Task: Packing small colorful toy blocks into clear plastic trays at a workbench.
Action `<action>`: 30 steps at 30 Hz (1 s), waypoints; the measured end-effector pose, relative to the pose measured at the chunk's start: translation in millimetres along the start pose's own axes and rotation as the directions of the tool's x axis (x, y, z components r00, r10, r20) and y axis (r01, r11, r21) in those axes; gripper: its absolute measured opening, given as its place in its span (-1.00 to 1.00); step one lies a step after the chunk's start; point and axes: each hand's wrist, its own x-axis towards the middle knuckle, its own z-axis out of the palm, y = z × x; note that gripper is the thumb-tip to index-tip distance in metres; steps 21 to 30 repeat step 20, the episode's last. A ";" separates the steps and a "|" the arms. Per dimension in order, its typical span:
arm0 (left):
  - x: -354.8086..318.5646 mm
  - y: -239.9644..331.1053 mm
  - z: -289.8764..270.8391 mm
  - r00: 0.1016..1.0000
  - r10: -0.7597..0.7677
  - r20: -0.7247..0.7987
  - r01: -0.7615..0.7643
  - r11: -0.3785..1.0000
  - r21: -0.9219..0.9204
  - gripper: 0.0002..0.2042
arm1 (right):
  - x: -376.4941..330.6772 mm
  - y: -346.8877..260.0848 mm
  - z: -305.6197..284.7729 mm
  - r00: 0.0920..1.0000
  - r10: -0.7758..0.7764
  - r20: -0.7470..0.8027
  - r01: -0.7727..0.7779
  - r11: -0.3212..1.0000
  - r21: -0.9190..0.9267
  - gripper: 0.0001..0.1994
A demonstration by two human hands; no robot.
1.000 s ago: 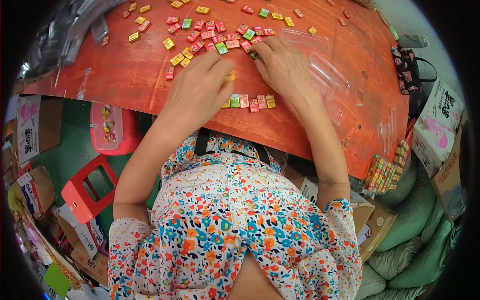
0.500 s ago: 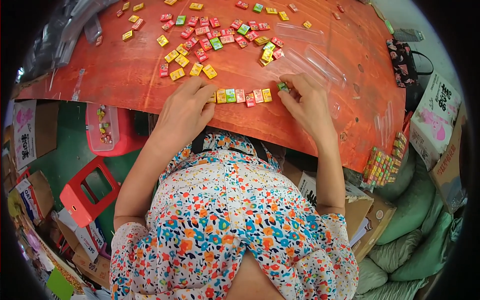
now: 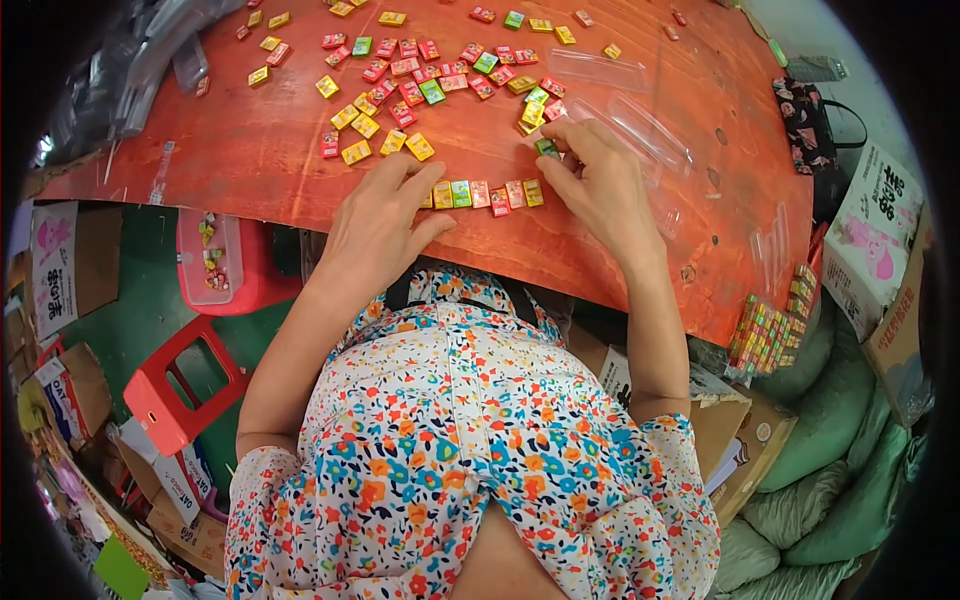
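Observation:
A short row of small coloured candy packets [image 3: 487, 193] lies near the front edge of the red-orange table [image 3: 260, 150]. My left hand [image 3: 378, 218] rests flat at the row's left end, fingers spread, touching it. My right hand [image 3: 600, 180] is just right of the row, its fingertips pinching a green packet [image 3: 547, 148]. Several loose red, yellow and green packets [image 3: 420, 75] are scattered farther back on the table.
Clear plastic trays [image 3: 640, 120] lie on the table to the right. A stack of filled packet trays [image 3: 770, 330] sits at the right edge. Below left are a red stool [image 3: 175, 385], a red tub [image 3: 215, 260], cardboard boxes and green sacks [image 3: 800, 480].
Both hands came back from the scattered pile to the row near the front edge. The right hand then reached out again and picked a green packet.

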 end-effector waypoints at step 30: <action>54.8 -52.9 -35.6 0.978 0.082 -0.192 -0.048 0.983 0.175 -0.73 | -24.7 -2.5 -10.7 0.978 0.196 0.069 -0.198 0.980 0.034 -0.73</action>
